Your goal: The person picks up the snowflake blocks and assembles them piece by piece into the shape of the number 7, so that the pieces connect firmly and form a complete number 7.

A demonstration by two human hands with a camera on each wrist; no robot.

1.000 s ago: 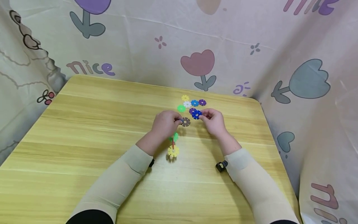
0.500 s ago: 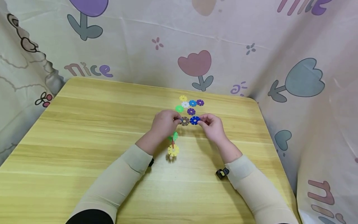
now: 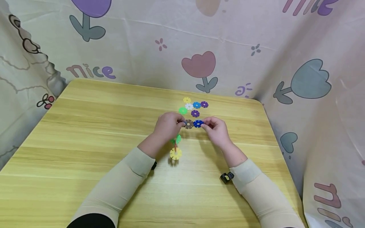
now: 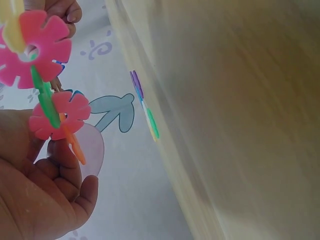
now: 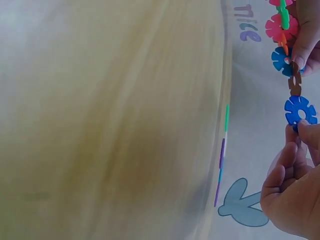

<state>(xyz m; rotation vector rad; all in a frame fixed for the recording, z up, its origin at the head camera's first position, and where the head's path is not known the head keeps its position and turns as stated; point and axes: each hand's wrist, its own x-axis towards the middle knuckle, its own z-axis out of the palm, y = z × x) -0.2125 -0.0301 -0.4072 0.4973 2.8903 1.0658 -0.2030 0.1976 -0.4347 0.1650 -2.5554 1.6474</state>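
In the head view my left hand (image 3: pixel 169 125) pinches a chain of slotted plastic snowflake discs. Its near end is a yellow disc (image 3: pixel 176 154), with a green disc (image 3: pixel 178 139) beyond. The left wrist view shows pink discs (image 4: pixel 74 112) and an orange disc (image 4: pixel 75 147) along the chain. A light blue disc (image 5: pixel 280 61) lies at my left fingertips, followed by a brown disc (image 5: pixel 295 85). My right hand (image 3: pixel 215 129) pinches a dark blue disc (image 5: pixel 299 107) between thumb and fingers, its edge meeting the brown disc's edge.
Loose discs lie flat toward the table's back: yellow (image 3: pixel 186 99), white (image 3: pixel 189 106), light blue (image 3: pixel 196 105), green (image 3: pixel 183 110), and two purple ones, including a nearer purple disc (image 3: pixel 195 113). Behind the wooden table (image 3: pixel 99 126) hangs a printed curtain (image 3: pixel 137 47).
My right hand has come nearer, bringing the dark blue disc from over the purple disc to the brown disc's edge. The left hand and chain have hardly moved.
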